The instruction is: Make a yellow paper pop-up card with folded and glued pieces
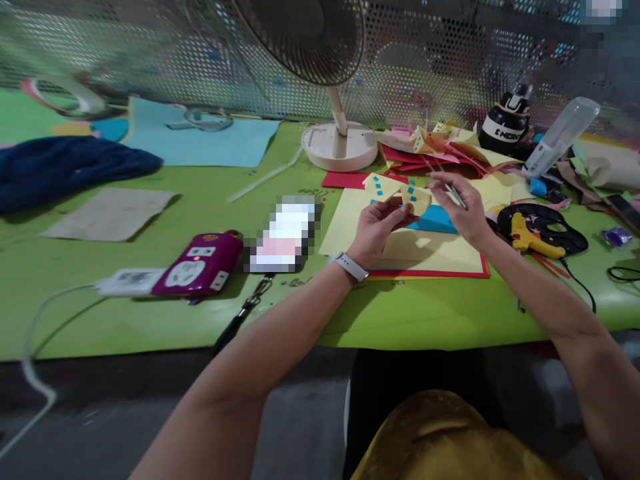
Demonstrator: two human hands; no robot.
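My left hand (379, 225) pinches a small folded yellow paper piece (416, 197) dotted with blue squares, holding it just above the table. My right hand (463, 208) is closed round a thin metal tool, probably tweezers (453, 192), with its tip close to that paper piece. A second yellow piece with blue squares (381, 185) lies just left of it. Under both hands lie a yellow sheet (430, 250) on a red sheet (479, 272) and a blue paper scrap (436, 219). A white watch is on my left wrist.
A yellow glue gun (531, 241) lies on a black mat to the right. A pile of coloured paper (440, 152), a fan base (340, 145), a clear bottle (560, 137), a magenta power strip (197, 265) and a dark blue cloth (70, 170) sit on the green table (150, 320).
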